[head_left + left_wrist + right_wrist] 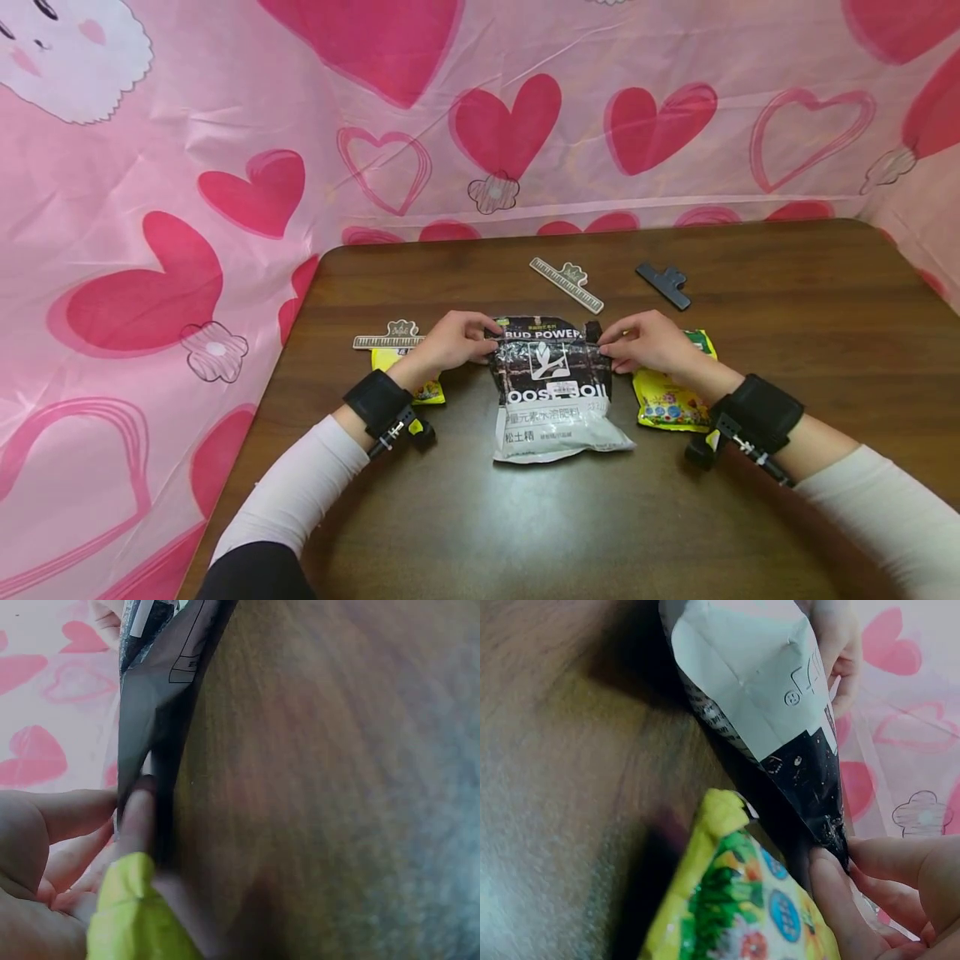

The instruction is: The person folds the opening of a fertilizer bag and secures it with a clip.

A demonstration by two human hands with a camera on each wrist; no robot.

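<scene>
At the middle of the bench (750, 517), both hands pinch the folded top of a black-and-white soil bag (555, 392).

The bag lies flat, its white bottom toward the near edge and its black top toward the far edge. The left hand (450, 340) has its grip closed on the bag's top left corner, fingers and thumb pinching the fold; the right hand (647, 342) pinches the top right corner the same way. A yellow packet (667, 404) lies just beside the bag under the right wrist, and another yellow packet (429, 392) under the left wrist. Toward the far edge lie a ruler-style clip (566, 285) and a dark clip (663, 283); a second ruler-style clip (390, 337) sits near the left edge.
</scene>
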